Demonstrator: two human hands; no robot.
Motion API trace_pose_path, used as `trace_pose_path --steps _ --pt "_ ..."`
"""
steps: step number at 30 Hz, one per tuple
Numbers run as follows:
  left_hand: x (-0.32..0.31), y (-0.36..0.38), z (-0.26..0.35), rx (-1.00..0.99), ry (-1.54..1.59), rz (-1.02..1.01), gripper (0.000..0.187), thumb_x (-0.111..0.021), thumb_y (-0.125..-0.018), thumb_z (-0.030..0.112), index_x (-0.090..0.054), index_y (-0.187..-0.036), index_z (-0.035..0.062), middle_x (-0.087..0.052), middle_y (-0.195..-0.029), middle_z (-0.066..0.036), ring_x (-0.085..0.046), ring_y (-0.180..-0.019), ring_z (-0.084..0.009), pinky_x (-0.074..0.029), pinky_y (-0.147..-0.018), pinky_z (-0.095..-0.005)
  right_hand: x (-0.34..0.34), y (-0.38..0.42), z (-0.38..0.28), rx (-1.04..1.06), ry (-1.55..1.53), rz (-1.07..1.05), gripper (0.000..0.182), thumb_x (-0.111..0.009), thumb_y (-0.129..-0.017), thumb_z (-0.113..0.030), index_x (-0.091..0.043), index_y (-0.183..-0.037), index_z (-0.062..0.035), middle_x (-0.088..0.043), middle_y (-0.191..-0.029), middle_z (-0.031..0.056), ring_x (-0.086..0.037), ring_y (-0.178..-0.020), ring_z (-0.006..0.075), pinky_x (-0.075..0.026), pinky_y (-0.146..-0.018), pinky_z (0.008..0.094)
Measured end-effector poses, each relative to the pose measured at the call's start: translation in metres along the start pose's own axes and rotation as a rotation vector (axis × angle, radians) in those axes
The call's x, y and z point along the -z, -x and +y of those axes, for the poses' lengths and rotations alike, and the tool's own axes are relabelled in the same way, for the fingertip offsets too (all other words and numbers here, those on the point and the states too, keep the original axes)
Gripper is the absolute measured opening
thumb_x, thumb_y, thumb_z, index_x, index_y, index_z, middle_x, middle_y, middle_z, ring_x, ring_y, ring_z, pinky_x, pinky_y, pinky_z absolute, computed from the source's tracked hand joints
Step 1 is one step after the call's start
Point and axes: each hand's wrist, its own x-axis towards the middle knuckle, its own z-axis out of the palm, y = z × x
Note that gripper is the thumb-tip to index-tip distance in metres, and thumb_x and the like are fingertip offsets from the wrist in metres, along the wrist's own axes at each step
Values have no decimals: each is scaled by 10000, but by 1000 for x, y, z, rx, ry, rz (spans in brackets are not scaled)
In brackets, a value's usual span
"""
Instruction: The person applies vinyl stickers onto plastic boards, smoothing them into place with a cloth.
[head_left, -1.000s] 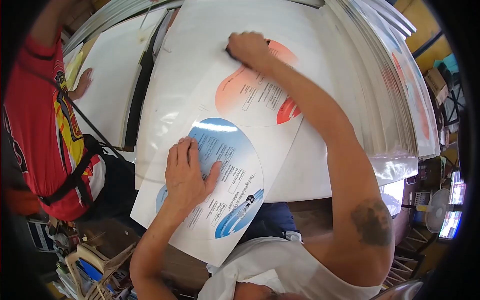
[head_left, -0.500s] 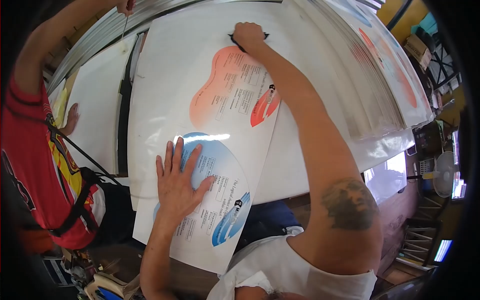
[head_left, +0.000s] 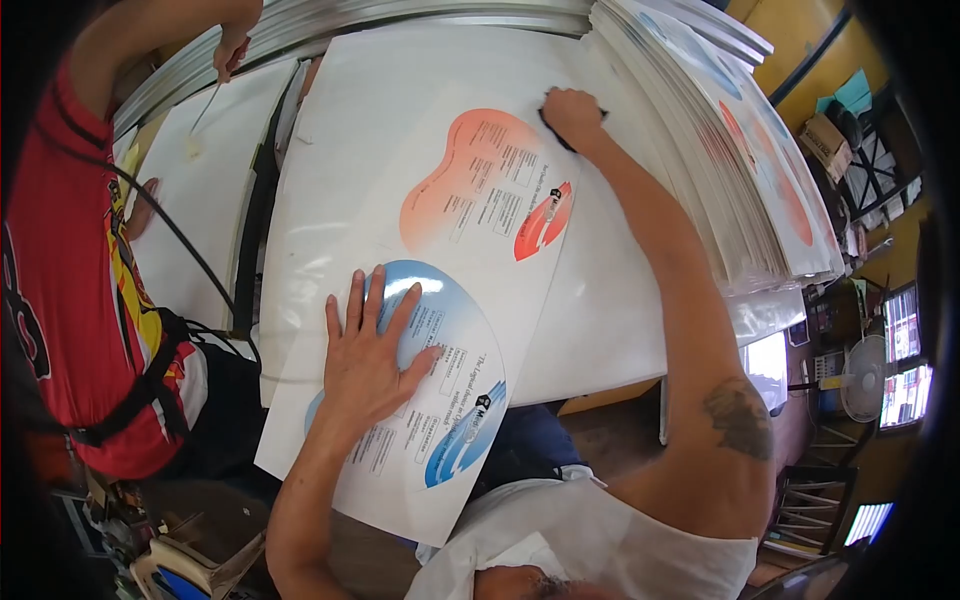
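Note:
A large white printed sheet [head_left: 350,150] lies on the table, with a red-orange shape printed on its far part and a blue one on its near part. My left hand [head_left: 372,360] rests flat over the blue print, fingers spread. Near the sheet's far right side, my right hand [head_left: 574,115] is closed around a black cloth [head_left: 548,122], pressing it down. Most of that cloth is hidden under the fist. The near end of the sheet hangs over the table edge toward my white shirt.
A thick stack of printed sheets [head_left: 745,200] stands to the right. On the left, a co-worker in a red shirt [head_left: 60,270] holds a thin tool over a white board [head_left: 195,190]. A fan [head_left: 865,378] stands at far right; a chair [head_left: 190,565] is at lower left.
My right hand with the black cloth has moved right and toward me, off the top of the red print. The left hand stays flat on the sheet. The co-worker's tool hand has come lower.

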Motion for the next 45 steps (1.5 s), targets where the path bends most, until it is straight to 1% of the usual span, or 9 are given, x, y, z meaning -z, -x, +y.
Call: trace_pose_path --steps 9,14,24,32,36,38,39,42,45 --pt "4 -4 6 16 -58 -81 789 -644 -874 538 -410 -1560 227 -211 -1669 -178 -105 -1558 -393 -16 -1221 -623 -11 -99 -140 11 -284 140 226 -562 -878 -153 -776 -936 -111 -774 -944 108 -757 -853 294 -591 -689 450" --pt "6 -4 8 26 -69 -88 800 -669 -869 497 -392 -1567 221 -215 -1666 -184 -118 -1556 -396 -29 -1225 -615 -5 -81 -115 11 -295 86 217 -590 -886 -201 -757 -965 -87 -767 -981 132 -750 -901 296 -589 -723 450" --pt "-3 2 2 -33 -78 29 763 -652 -895 500 -408 -1560 218 -247 -1654 -188 -153 -1547 -408 -70 -1219 -623 -3 18 31 -167 -14 -2 248 -513 -938 -177 -707 -1020 -47 -755 -971 178 -749 -902 341 -597 -773 467" --pt "-10 4 -2 -17 -121 73 738 -550 -934 617 -405 -1560 252 -259 -1655 -161 -163 -1549 -378 -90 -1224 -614 49 109 -38 -41 -10 -25 203 -525 -915 -175 -667 -922 -30 -725 -820 221 -739 -762 346 -576 -675 505" --pt "-8 4 -1 -18 -113 81 727 -567 -937 595 -408 -1557 251 -268 -1651 -162 -167 -1550 -363 -105 -1225 -604 114 205 -131 117 -188 -255 234 -524 -976 -268 -630 -977 -61 -723 -800 129 -737 -709 321 -569 -582 483" --pt "-4 6 3 -19 -108 79 716 -599 -944 538 -411 -1555 215 -286 -1641 -166 -183 -1544 -368 -119 -1221 -606 145 262 -175 300 -313 -162 257 -562 -966 -315 -632 -911 -75 -720 -798 100 -721 -671 296 -561 -550 465" --pt "-1 9 2 -44 -61 173 697 -623 -939 497 -436 -1534 185 -299 -1632 -174 -188 -1542 -372 -131 -1217 -608 141 289 -190 467 -440 -33 276 -596 -948 -333 -638 -855 -76 -696 -736 99 -701 -634 308 -548 -540 470" --pt "19 29 4 -113 62 404 648 -700 -910 349 -498 -1475 102 -347 -1598 -192 -225 -1527 -384 -168 -1206 -607 209 324 -188 733 -1120 -276 246 -639 -957 -302 -675 -873 -73 -681 -732 143 -695 -686 320 -539 -634 449" --pt "54 104 12 -161 160 562 588 -734 -864 205 -559 -1399 33 -429 -1533 -220 -336 -1461 -445 -271 -1164 -581 217 317 -162 249 -1459 -311 311 -647 -967 -343 -686 -973 -35 -691 -827 149 -675 -772 228 -518 -731 374"
